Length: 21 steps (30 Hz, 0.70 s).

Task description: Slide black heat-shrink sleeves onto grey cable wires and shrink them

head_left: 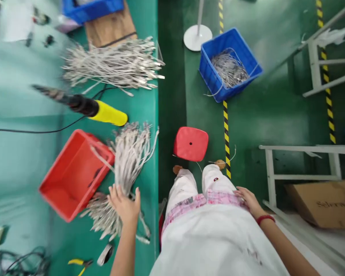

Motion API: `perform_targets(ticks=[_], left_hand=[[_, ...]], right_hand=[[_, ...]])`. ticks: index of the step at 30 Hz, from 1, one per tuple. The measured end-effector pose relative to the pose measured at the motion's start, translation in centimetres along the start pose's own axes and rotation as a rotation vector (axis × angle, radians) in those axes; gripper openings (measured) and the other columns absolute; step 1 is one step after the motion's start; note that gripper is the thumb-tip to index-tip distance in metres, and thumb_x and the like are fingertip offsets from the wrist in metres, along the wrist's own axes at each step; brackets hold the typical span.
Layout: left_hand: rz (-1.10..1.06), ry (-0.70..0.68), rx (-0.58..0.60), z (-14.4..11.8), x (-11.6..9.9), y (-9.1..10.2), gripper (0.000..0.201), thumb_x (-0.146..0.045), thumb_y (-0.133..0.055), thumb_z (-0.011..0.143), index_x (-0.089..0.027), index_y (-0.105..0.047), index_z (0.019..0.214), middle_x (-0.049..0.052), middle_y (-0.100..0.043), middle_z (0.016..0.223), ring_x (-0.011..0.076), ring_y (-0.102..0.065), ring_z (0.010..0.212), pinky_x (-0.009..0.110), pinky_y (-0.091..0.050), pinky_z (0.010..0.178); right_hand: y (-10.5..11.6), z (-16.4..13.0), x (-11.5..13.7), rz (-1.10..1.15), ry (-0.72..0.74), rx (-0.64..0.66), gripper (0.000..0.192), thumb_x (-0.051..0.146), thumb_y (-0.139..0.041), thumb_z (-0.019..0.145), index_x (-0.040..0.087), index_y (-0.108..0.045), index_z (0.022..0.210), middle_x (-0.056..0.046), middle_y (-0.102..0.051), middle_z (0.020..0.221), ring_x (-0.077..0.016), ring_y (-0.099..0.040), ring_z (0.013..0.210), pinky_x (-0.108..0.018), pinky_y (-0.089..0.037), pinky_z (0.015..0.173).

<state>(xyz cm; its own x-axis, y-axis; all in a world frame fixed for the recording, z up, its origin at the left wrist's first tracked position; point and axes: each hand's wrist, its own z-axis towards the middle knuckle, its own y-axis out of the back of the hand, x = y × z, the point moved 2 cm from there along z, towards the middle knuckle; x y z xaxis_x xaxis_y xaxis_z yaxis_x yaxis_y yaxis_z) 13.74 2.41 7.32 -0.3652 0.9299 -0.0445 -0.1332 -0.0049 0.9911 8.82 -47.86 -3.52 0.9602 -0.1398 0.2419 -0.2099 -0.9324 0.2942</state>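
Note:
My left hand (125,205) lies over the middle of a bundle of white cables (129,157) on the green table. Its fingers are spread and the thumb stands apart; the palm side is hidden. The bundle's far ends fan out beyond the fingers, and its connector ends (103,216) spread out to the near left of the hand. To the left, an empty red bin (71,176) sits against the cables. My right hand (248,201) hangs beside my right thigh, touching the clothing, with its fingers loosely stretched out and nothing visible in it.
A second cable pile (112,65) lies farther up the table, near a yellow-handled tool (110,113). Yellow pliers (79,262) and a tape roll (105,255) are at the near end. On the floor stand a red stool (191,144) and a blue crate (208,73) with cables.

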Motion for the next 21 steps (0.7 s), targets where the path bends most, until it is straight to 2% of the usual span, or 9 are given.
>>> perform_targets(ticks=[2,4,6,8,10,13,16,18,21], left_hand=[[-0.145,-0.103,0.045,-2.5,-5.0,-2.9,0.062,-0.029,-0.058,0.086,-0.01,-0.035,0.14,0.021,-0.043,0.142,0.0296,-0.038,0.136,0.048,-0.033,0.111],[-0.321,-0.199,0.261,-5.8,-11.3,-8.4,0.043,-0.022,-0.053,0.088,-0.017,-0.047,0.13,0.014,-0.055,0.131,0.025,-0.049,0.126,0.043,-0.041,0.105],[-0.406,-0.252,0.599,-9.4,-17.7,-16.6,0.033,-0.02,-0.044,0.091,-0.018,-0.051,0.123,0.011,-0.06,0.123,0.0206,-0.056,0.118,0.038,-0.047,0.1],[-0.28,-0.329,1.065,-13.0,-23.1,-26.8,0.035,-0.014,-0.039,0.091,-0.016,-0.053,0.123,0.01,-0.06,0.125,0.0162,-0.057,0.117,0.029,-0.049,0.096],[-0.193,-0.416,1.247,-15.9,-26.8,-37.5,0.037,-0.012,-0.046,0.088,-0.017,-0.056,0.123,0.008,-0.064,0.12,0.0159,-0.06,0.113,0.025,-0.049,0.095],[0.03,-0.487,1.426,-19.8,-28.8,-52.5,0.054,-0.01,-0.046,0.087,-0.022,-0.045,0.14,0.009,-0.07,0.098,0.0227,-0.067,0.094,0.034,-0.054,0.083],[0.233,-0.576,1.509,-23.5,-28.3,-63.4,0.069,-0.011,-0.052,0.086,-0.026,-0.029,0.149,0.01,-0.069,0.095,0.0263,-0.066,0.092,0.039,-0.053,0.08],[0.306,-0.667,1.49,-25.2,-27.6,-67.7,0.07,-0.015,-0.054,0.087,-0.025,-0.026,0.149,0.013,-0.063,0.114,0.0275,-0.06,0.108,0.042,-0.05,0.088],[0.378,-0.802,1.434,-25.9,-26.1,-70.8,0.05,-0.019,-0.051,0.092,-0.02,-0.039,0.141,0.014,-0.053,0.128,0.0268,-0.053,0.116,0.045,-0.048,0.094]], right_hand=[[-0.2,4.2,-0.6,-0.068,-0.045,0.024,0.025,0.029,-0.054,0.083,0.014,-0.061,0.102,-0.01,-0.071,0.091,-0.0159,-0.068,0.072,-0.022,-0.046,0.05],[-1.7,10.4,-1.1,-0.159,-0.079,0.044,0.022,0.026,-0.052,0.089,0.012,-0.061,0.103,-0.008,-0.07,0.092,-0.0136,-0.067,0.072,-0.024,-0.05,0.056],[-3.9,18.3,-1.7,-0.27,-0.087,0.047,0.02,0.027,-0.054,0.091,0.011,-0.061,0.102,-0.006,-0.068,0.094,-0.0132,-0.065,0.076,-0.028,-0.054,0.065],[-6.1,27.2,-2.5,-0.393,-0.063,0.031,0.021,0.029,-0.058,0.09,0.012,-0.061,0.103,-0.007,-0.065,0.102,-0.0153,-0.064,0.086,-0.033,-0.055,0.075],[-7.9,36.0,-3.7,-0.512,-0.018,-0.005,0.027,0.026,-0.062,0.087,0.013,-0.06,0.111,-0.009,-0.06,0.119,-0.0202,-0.06,0.104,-0.04,-0.052,0.088],[-9.1,47.1,-6.9,-0.672,-0.004,-0.089,0.063,0.016,-0.067,0.078,0.015,-0.043,0.136,-0.019,-0.033,0.148,-0.0298,-0.053,0.118,-0.044,-0.045,0.094],[-9.3,53.9,-10.5,-0.787,-0.032,-0.126,0.078,0.017,-0.066,0.074,0.014,-0.031,0.143,-0.026,-0.021,0.149,-0.0348,-0.057,0.111,-0.043,-0.046,0.085],[-9.3,56.2,-12.1,-0.842,0.004,-0.18,0.073,0.021,-0.059,0.079,0.017,-0.026,0.143,-0.024,-0.026,0.145,-0.0334,-0.056,0.11,-0.042,-0.044,0.085],[-9.2,57.3,-12.8,-0.982,0.141,-0.315,0.061,0.025,-0.06,0.076,0.011,-0.036,0.131,-0.022,-0.041,0.128,-0.0288,-0.059,0.094,-0.037,-0.043,0.073]])
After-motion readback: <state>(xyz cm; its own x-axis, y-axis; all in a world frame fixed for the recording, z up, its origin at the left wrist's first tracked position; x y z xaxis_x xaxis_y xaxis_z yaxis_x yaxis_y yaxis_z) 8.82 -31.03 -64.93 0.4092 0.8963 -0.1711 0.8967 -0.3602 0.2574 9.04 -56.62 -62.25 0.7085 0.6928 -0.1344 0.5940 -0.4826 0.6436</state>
